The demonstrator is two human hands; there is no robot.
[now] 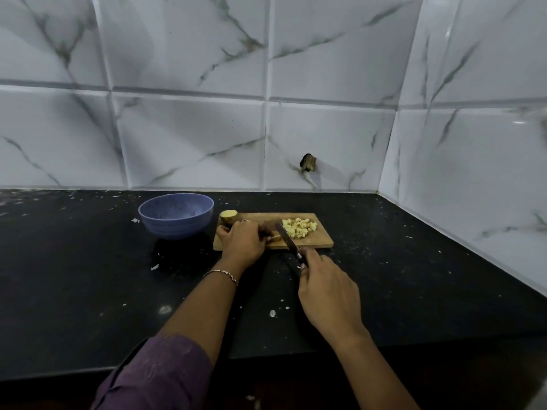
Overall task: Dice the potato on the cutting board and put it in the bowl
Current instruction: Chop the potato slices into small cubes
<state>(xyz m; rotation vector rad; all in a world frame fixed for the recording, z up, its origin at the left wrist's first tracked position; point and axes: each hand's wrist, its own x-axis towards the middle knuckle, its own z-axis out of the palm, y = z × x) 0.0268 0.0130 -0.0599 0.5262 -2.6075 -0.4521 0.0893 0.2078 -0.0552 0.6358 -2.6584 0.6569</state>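
As left hand (241,241) grips potato piece (276,238), right hand (325,288) one knife (288,238), one bowl (177,225)

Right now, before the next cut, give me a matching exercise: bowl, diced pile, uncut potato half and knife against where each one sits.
Things:
1 bowl
2 diced pile
3 potato half
4 knife

Places:
A in the right hand
B far left corner of the cutting board
C on the counter, left of the board
D right part of the board

Pairs: 1-C, 2-D, 3-B, 4-A.
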